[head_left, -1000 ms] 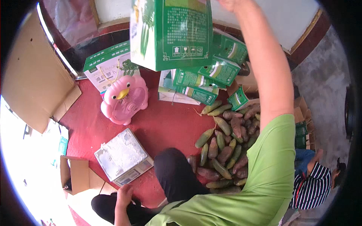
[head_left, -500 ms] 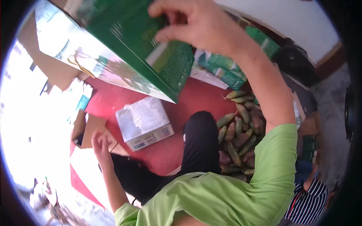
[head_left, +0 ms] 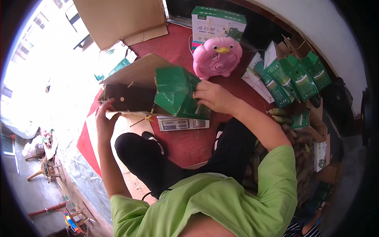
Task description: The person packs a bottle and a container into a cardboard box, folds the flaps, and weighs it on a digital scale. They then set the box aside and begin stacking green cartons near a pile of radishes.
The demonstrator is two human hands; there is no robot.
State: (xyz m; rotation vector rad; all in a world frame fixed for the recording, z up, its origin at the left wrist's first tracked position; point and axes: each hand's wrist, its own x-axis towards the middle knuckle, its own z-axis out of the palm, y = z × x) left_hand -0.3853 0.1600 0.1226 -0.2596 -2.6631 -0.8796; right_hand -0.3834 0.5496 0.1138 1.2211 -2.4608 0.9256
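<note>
A green cardboard box [head_left: 173,94] with an opened brown flap lies on its side over a small grey scale [head_left: 182,123] on the red mat [head_left: 189,144]. My right hand [head_left: 214,96] grips the green end of the box from the right. My left hand [head_left: 103,114] holds the dark open end at the left, fingers curled around its edge. My black-clad knees are just below the box.
A pink bird-shaped fan [head_left: 217,57] stands behind the box. Another green box [head_left: 218,21] sits further back, folded green cartons [head_left: 294,75] at the right. Green cucumbers [head_left: 282,118] lie at the right. Brown cardboard sheets [head_left: 122,19] lie at the upper left.
The green box came down from overhead, where my right hand held it up, to rest on the scale. My left hand rose from the floor and took hold of its left end.
</note>
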